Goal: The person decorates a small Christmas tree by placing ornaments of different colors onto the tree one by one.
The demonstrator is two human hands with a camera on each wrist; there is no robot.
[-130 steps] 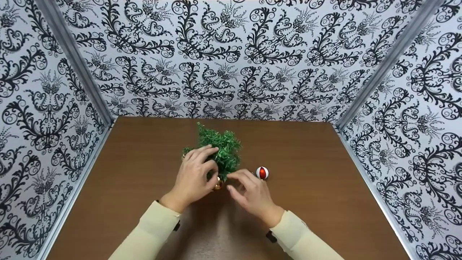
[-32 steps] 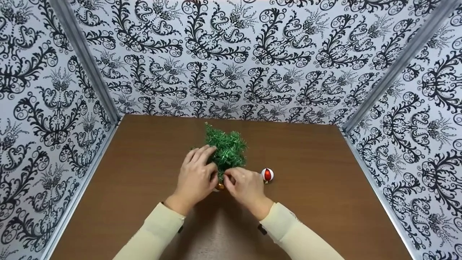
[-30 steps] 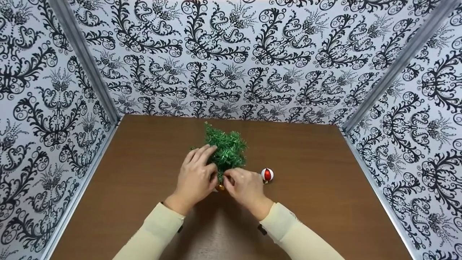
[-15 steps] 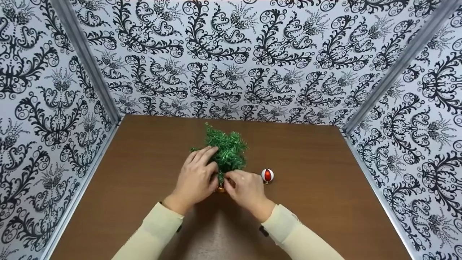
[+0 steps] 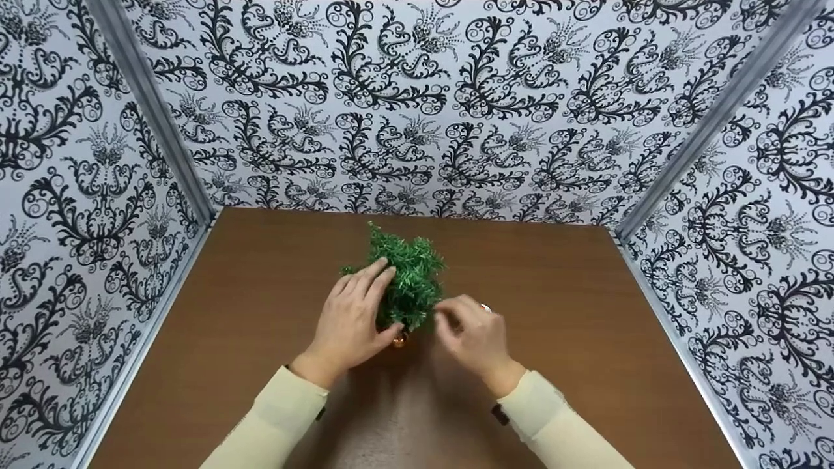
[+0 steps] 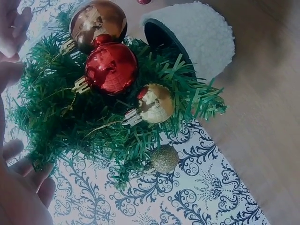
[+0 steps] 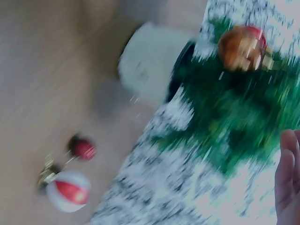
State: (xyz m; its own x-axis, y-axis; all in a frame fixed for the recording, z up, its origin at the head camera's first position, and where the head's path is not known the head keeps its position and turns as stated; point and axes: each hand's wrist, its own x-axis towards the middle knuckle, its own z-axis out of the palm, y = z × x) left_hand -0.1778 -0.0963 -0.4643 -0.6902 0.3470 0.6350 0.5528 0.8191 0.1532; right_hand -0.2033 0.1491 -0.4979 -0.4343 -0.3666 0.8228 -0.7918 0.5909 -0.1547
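- Nearest, a shiny copper-gold ball ornament [image 6: 96, 21] hangs on the near side of the bristly green artificial tree [image 5: 410, 273], which stands on the brown wood-look table [image 5: 560, 280], left of its middle. Ornament loops look only lightly hooked, so a brush from the thumb beside it could slip one off.
- The left hand [image 5: 352, 319] rests on the tree's left side, fingers straight and apart, clamped on nothing. Pressing too hard there might tip the tree rightward or bend twigs.
- The right hand [image 5: 479, 332] is just right of the tree, thumb and forefinger curved with a gap between; nothing shows held. Whether its fingertips touch the foliage, I cannot tell.
- Just beyond it, mostly hidden in the head view, lies a white ball ornament with red panels [image 7: 70, 192], near a small dark-red ball [image 7: 84, 149]. Both are round and loose; a careless knuckle could roll them away.
- The only container is a white, fuzzy, rounded pot with a dark mouth [image 6: 204, 40], under the tree. It seems to hold the trunk, but foliage hides what is inside. If it is light, the ornaments' weight could make it topple.
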